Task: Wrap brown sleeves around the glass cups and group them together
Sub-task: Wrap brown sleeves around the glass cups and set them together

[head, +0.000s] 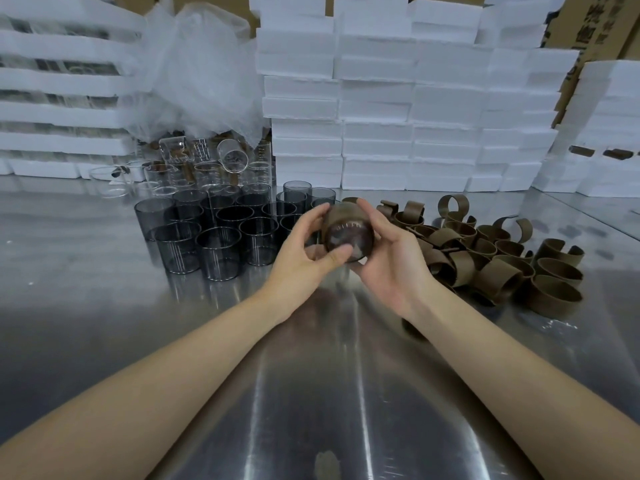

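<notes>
A glass cup with a brown sleeve around it [348,232] is held above the steel table, lying on its side with one round end facing me. My left hand [306,251] grips it from the left, thumb across its lower rim. My right hand [388,252] cups it from the right, fingers curled over the sleeve. Several bare smoky-grey glass cups [221,233] stand grouped upright to the left. A heap of loose curled brown sleeves [485,254] lies to the right.
The steel table [329,393] is shiny in front of me. Clear glass beakers [207,164] and crumpled plastic wrap [201,71] sit behind the grey cups. Stacks of white foam boxes [398,109] wall off the back and right; foam trays [62,109] stack at the left.
</notes>
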A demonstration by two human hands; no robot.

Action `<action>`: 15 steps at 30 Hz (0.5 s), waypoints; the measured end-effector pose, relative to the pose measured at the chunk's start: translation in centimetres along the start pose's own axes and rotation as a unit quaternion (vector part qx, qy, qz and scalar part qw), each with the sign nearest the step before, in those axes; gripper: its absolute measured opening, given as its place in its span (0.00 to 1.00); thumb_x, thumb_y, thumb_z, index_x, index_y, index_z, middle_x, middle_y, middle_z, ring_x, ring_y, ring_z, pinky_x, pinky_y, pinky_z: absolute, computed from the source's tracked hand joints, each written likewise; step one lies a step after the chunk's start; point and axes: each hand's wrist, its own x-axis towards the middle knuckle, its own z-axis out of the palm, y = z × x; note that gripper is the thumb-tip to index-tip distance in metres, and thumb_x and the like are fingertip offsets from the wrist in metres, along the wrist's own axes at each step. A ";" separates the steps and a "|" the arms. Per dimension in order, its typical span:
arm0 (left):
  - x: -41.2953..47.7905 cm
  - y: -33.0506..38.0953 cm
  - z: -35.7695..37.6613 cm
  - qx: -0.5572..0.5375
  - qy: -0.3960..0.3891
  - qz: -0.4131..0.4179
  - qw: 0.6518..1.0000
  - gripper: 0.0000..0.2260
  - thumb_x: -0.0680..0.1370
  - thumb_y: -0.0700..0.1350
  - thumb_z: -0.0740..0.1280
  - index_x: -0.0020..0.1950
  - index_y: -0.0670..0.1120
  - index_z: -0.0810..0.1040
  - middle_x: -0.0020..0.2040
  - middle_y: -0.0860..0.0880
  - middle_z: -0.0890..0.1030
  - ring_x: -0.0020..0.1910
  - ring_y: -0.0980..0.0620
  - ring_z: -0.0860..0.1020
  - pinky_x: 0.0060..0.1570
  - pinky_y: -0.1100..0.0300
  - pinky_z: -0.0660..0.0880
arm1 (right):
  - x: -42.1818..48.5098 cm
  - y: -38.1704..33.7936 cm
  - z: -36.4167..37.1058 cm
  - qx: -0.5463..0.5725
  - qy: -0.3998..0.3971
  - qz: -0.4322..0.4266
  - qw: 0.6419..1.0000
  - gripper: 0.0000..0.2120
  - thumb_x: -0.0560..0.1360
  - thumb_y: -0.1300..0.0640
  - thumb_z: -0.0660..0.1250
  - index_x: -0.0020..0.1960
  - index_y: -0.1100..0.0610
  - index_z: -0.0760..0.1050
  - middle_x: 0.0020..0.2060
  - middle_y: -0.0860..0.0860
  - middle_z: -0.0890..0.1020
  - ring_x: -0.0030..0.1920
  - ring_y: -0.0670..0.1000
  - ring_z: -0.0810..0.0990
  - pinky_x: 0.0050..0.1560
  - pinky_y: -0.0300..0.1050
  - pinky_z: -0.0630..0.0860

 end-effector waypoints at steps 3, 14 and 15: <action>0.0 -0.2 -0.2 0.022 -0.015 0.024 0.999 0.36 0.67 0.28 0.75 0.66 0.56 0.68 0.63 0.56 0.74 0.54 0.55 0.82 0.49 0.65 0.77 | -0.2 0.5 0.2 0.021 -0.004 0.032 0.999 0.20 0.81 0.52 0.58 0.71 0.55 0.68 0.62 0.62 0.78 0.64 0.63 0.76 0.68 0.62 0.69; -0.2 -0.2 0.2 0.006 0.001 0.057 0.998 0.31 0.67 0.22 0.70 0.62 0.49 0.73 0.54 0.59 0.80 0.56 0.53 0.80 0.54 0.58 0.79 | 0.0 0.8 0.0 0.051 0.013 0.064 0.997 0.21 0.84 0.48 0.49 0.65 0.60 0.72 0.59 0.63 0.80 0.58 0.60 0.79 0.53 0.52 0.77; -0.3 -0.2 0.2 0.006 -0.001 0.056 0.998 0.30 0.67 0.22 0.70 0.63 0.47 0.72 0.55 0.58 0.79 0.55 0.54 0.80 0.52 0.60 0.79 | 0.0 0.8 0.0 0.052 0.015 0.068 0.996 0.21 0.84 0.48 0.49 0.65 0.60 0.72 0.59 0.63 0.81 0.57 0.59 0.80 0.50 0.51 0.78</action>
